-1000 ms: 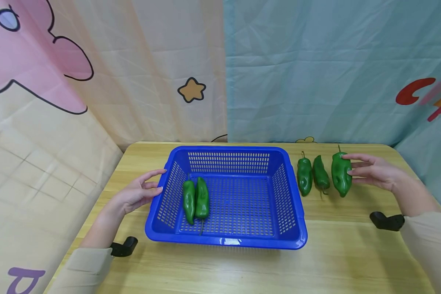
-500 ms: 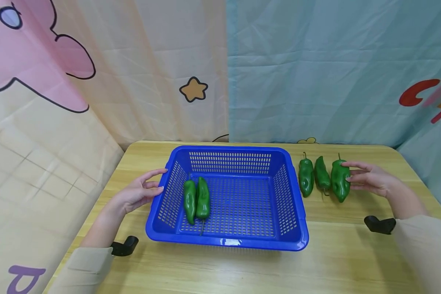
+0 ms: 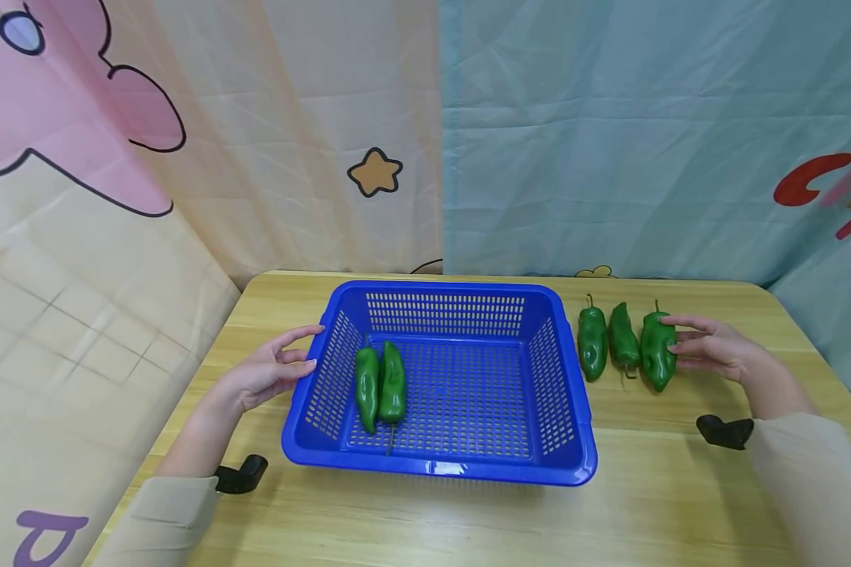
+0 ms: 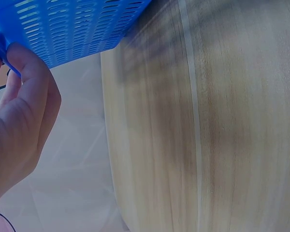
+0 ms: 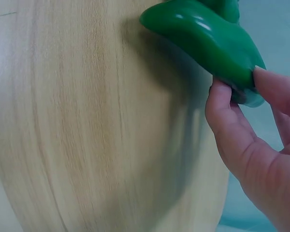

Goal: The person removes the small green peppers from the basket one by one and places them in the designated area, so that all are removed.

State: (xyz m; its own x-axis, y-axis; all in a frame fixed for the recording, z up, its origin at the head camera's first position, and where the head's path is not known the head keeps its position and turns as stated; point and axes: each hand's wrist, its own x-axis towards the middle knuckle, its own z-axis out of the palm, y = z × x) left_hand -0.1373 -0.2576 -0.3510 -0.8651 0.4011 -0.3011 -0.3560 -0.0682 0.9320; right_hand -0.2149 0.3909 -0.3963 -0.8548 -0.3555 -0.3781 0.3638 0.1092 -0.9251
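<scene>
My left hand (image 3: pixel 273 368) grips the left rim of a blue plastic basket (image 3: pixel 440 468), thumb and fingers at its edge; the left wrist view shows the hand (image 4: pixel 26 104) bent around the rim beside the slotted wall (image 4: pixel 70 29). Inside the basket, two green peppers lie side by side at the left, one slim (image 3: pixel 366 386) and one with its stem toward me (image 3: pixel 393 382). To the right of the basket, my right hand (image 3: pixel 716 350) pinches another green pepper (image 3: pixel 657 354) from its right side. In the right wrist view, fingertips (image 5: pixel 220 87) touch this glossy pepper (image 5: pixel 208 38).
Two more green peppers, one near the basket (image 3: pixel 592 346) and one in the middle (image 3: pixel 623 339), lie on the wooden table (image 3: pixel 454 528). Printed curtains (image 3: pixel 581 142) hang just behind the table's far edge and along both sides.
My right hand has lowered its pepper and brought it slightly left, alongside the two others on the table. The left hand and the basket stay nearly still.
</scene>
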